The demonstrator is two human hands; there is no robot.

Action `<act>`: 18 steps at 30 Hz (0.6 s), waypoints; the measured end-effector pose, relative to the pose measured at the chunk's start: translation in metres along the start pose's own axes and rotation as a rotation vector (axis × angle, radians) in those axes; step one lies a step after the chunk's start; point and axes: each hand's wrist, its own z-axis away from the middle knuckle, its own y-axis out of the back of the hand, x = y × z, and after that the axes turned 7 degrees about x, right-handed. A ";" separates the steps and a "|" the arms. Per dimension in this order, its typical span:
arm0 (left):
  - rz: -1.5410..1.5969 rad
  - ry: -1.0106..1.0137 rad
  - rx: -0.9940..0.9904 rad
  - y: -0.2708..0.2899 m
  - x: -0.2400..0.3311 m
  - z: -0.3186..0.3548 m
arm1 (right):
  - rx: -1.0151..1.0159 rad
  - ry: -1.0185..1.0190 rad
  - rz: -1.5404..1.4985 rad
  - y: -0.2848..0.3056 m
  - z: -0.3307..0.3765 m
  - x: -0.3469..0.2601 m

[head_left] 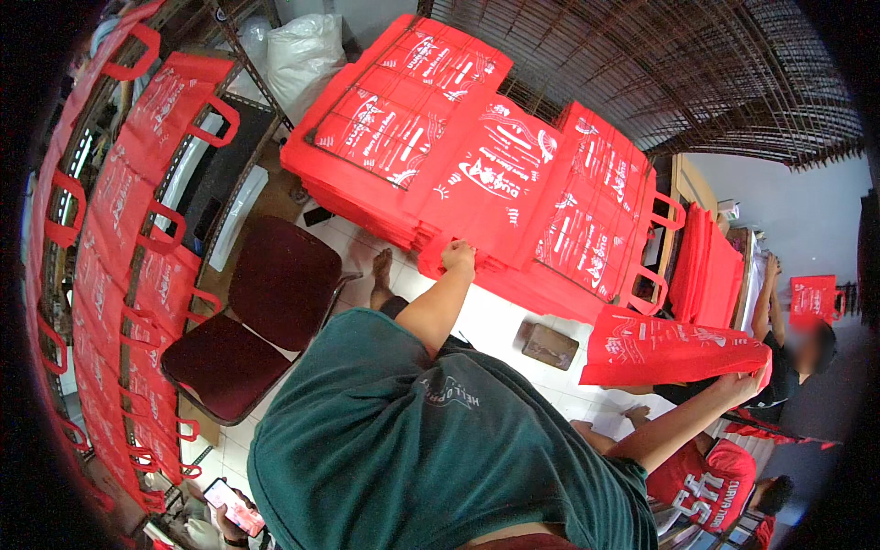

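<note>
My left hand point(458, 256) is closed at the near edge of the stack of red fabric bags point(500, 151), pinching the edge of a bag there; the fingertips are partly hidden. Out to the right, my right hand point(753, 374) grips the end of a single red fabric bag point(669, 348) with white print, which hangs partly folded above the floor, apart from the stack. More flat red bags with white print lie to either side of the middle pile, with thin dark wire frames point(359, 172) on top of them. Looped handles point(662, 213) stick out at the right.
Red bags point(115, 247) hang on a rack at left, beside a dark red chair point(284, 280). Wire racks point(706, 64) stand overhead. A person in red point(706, 486) and another in black point(788, 367) are at right; a hand holds a phone point(231, 506) lower left.
</note>
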 end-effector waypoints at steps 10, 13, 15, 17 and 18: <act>0.015 -0.019 0.064 0.011 -0.002 0.007 | -0.076 0.101 0.027 -0.017 0.029 -0.015; 0.036 -0.008 0.060 0.011 -0.007 -0.003 | -0.120 0.138 0.104 -0.065 0.084 -0.027; 0.041 0.013 0.064 0.012 -0.005 -0.001 | -0.252 0.092 0.186 -0.073 0.089 -0.027; -0.126 -0.061 0.084 0.020 -0.001 0.006 | -0.507 -0.026 0.131 -0.083 0.087 -0.026; -0.296 -0.142 0.092 0.028 -0.001 0.016 | -0.514 -0.114 0.082 -0.077 0.064 -0.021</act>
